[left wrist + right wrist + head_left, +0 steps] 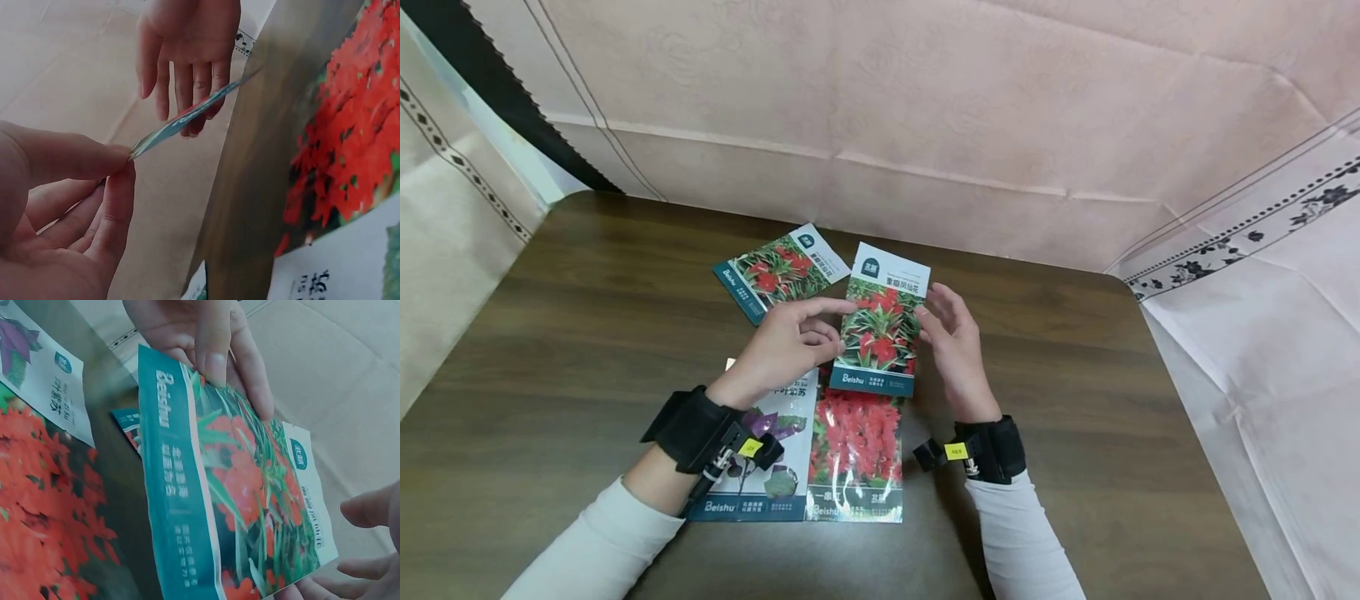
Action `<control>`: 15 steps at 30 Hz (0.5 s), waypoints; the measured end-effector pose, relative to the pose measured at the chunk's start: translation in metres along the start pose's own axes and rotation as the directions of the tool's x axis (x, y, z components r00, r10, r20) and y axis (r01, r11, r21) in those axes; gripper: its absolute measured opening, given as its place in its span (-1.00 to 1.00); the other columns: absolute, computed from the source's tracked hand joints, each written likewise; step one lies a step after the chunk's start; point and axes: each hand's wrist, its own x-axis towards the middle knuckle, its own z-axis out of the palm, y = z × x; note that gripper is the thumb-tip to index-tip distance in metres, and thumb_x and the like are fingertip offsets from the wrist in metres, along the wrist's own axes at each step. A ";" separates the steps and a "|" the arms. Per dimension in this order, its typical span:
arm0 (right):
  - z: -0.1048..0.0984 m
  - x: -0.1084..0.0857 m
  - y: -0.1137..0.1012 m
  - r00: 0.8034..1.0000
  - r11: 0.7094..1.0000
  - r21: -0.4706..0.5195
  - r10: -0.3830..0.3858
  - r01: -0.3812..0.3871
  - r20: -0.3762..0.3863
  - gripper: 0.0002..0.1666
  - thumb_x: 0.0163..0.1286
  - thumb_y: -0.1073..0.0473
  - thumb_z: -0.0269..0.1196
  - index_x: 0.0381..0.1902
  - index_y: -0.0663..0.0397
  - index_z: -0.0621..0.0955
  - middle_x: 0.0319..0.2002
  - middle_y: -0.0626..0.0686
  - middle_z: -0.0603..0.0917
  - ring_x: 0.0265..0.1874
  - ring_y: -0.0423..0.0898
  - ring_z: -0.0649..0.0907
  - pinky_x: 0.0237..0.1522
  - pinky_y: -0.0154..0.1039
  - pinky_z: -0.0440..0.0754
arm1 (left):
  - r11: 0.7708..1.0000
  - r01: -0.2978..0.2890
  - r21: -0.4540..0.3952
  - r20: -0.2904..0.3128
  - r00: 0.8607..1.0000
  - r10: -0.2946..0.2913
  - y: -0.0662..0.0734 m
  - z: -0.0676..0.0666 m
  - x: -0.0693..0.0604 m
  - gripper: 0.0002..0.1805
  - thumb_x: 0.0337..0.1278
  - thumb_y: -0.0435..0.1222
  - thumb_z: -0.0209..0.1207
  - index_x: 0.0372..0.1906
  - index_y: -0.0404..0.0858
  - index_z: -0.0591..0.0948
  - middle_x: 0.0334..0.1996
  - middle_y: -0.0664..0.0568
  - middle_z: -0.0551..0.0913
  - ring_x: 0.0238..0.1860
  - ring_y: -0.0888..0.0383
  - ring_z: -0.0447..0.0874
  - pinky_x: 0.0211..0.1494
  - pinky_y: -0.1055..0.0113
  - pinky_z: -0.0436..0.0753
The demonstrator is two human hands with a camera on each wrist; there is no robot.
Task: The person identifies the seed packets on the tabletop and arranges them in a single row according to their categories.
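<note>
A seed packet point(880, 329) with red flowers and a teal bottom band is raised above the table. My left hand point(790, 337) pinches its left edge between thumb and fingers; the left wrist view shows this packet point(181, 124) nearly edge-on. At its right side is my right hand point(955, 350), fingers extended behind the packet and thumb apart from it in the right wrist view. Whether those fingertips touch it I cannot tell. A similar red-flower packet point(775, 271) lies tilted behind my left hand.
Nearer to me, a packet with purple leaves point(782, 483) lies beside a packet of dense red flowers point(857, 442), partly covered by the left arm and the raised packet. The brown wooden table point(1075, 400) ends at a pale cloth point(887, 108) behind.
</note>
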 end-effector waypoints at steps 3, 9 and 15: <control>-0.004 -0.002 -0.003 1.000 1.000 -0.009 -0.014 0.014 -0.015 -0.37 0.45 0.04 0.15 0.42 -0.10 0.27 0.36 -0.01 0.41 0.31 -0.12 0.42 0.28 0.00 0.45 | 0.998 -0.035 0.058 -0.009 0.999 0.036 0.005 0.001 -0.003 -0.53 0.15 -0.39 0.26 0.19 -0.05 0.58 -0.28 -0.03 0.70 -0.25 0.15 0.70 -0.11 0.27 0.68; -0.011 -0.008 -0.008 0.997 0.995 -0.063 -0.072 0.071 -0.022 -0.41 0.43 0.07 0.19 0.38 -0.17 0.34 0.22 -0.01 0.56 0.13 -0.12 0.56 0.13 -0.21 0.54 | 0.989 -0.083 0.126 -0.015 0.996 0.085 0.013 0.006 -0.009 -0.54 0.12 -0.35 0.31 0.17 -0.12 0.59 -0.25 -0.05 0.69 -0.28 0.17 0.69 -0.19 0.31 0.67; -0.017 -0.016 -0.008 0.983 0.962 -0.208 -0.184 0.178 -0.010 -0.35 0.37 0.12 0.25 0.38 -0.30 0.34 0.05 0.05 0.65 -0.22 -0.12 0.64 -0.19 -0.42 0.56 | 0.974 -0.109 0.197 -0.014 0.993 0.113 0.017 0.010 -0.015 -0.50 0.07 -0.31 0.35 0.18 -0.09 0.58 -0.29 0.00 0.71 -0.32 0.22 0.69 -0.26 0.34 0.64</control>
